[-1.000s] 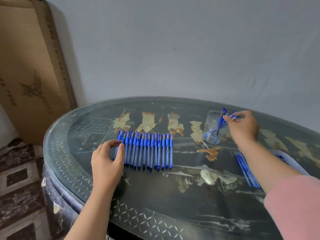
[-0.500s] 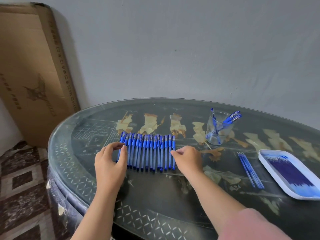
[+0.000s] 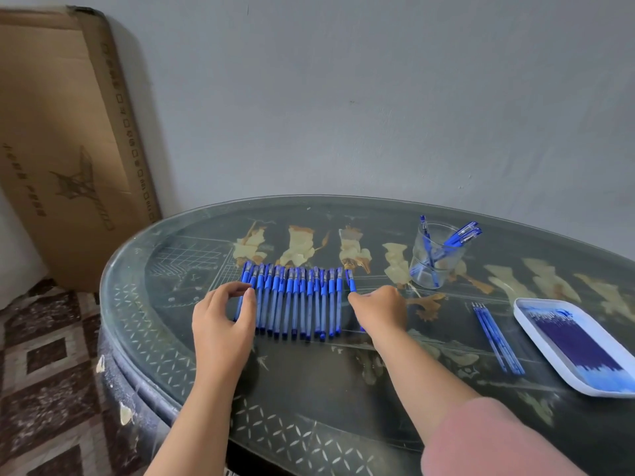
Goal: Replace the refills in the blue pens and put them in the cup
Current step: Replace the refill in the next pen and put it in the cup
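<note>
A row of several blue pens lies side by side on the glass-topped table. My left hand rests with curled fingers against the leftmost pens of the row. My right hand pinches the rightmost pen, which sits slightly apart from the rest. A clear plastic cup with a few blue pens in it stands at the back right. Three loose blue refills lie right of my right arm.
A white tray filled with blue refills sits at the table's right edge. A large cardboard box leans on the wall at the left. Patterned floor tiles show below the table's left rim.
My right hand left the cup, came back to the right end of the pen row and took hold of the last pen, drawing it slightly away. My left hand stayed at the row's left end.
</note>
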The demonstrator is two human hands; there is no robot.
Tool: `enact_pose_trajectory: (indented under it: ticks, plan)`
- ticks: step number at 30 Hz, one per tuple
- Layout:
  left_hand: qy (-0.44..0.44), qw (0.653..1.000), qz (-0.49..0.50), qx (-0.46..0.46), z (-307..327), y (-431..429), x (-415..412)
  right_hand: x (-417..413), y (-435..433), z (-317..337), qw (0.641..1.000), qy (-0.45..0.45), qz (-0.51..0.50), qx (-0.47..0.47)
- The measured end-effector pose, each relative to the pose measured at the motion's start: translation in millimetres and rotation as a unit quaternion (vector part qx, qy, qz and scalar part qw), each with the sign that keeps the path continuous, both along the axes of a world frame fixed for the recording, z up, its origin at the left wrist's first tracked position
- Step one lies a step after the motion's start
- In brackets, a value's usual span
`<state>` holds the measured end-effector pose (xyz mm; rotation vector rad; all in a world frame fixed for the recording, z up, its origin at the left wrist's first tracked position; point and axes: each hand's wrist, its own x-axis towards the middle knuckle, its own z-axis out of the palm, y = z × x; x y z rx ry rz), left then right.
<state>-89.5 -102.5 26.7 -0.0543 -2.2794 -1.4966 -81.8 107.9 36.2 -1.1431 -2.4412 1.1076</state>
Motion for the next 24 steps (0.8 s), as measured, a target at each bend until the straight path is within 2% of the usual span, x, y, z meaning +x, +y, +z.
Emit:
enact_pose_trajectory:
  ticks: [3,8,12,14,16,20,22,24]
  plan:
    - [0.002,1.0,-0.001,-0.001,-0.2,-0.3,0.3,3.1,13.7,5.7,0.999,0.018,-0.033,-0.038]
    - [0.019,0.999,0.008,-0.035,2.1,-0.5,1.9,28.5,39.7,15.4,0.971,0.104,-0.078,-0.199]
    - [0.099,0.989,-0.005,-0.113,8.9,9.6,14.9,82.3,55.3,30.6,0.948,0.117,-0.019,-0.295]
    - [0.122,0.984,-0.068,-0.111,15.8,28.2,25.9,110.7,61.8,37.1,0.942,0.119,0.035,-0.313]
    - [0.117,0.972,-0.18,-0.094,22.7,54.0,39.9,136.1,68.9,41.9,0.945,0.118,0.089,-0.29]
    - [0.093,0.918,-0.366,-0.119,23.8,104.7,80.0,181.8,88.9,46.2,0.965,0.063,0.179,-0.18]
    - [0.11,0.916,-0.372,-0.106,15.3,119.3,96.7,197.4,101.2,43.7,0.969,0.03,0.206,-0.137]
    - [0.116,0.927,-0.341,-0.1,8.8,126.6,108.1,208.8,109.8,41.0,0.968,0.007,0.23,-0.102]
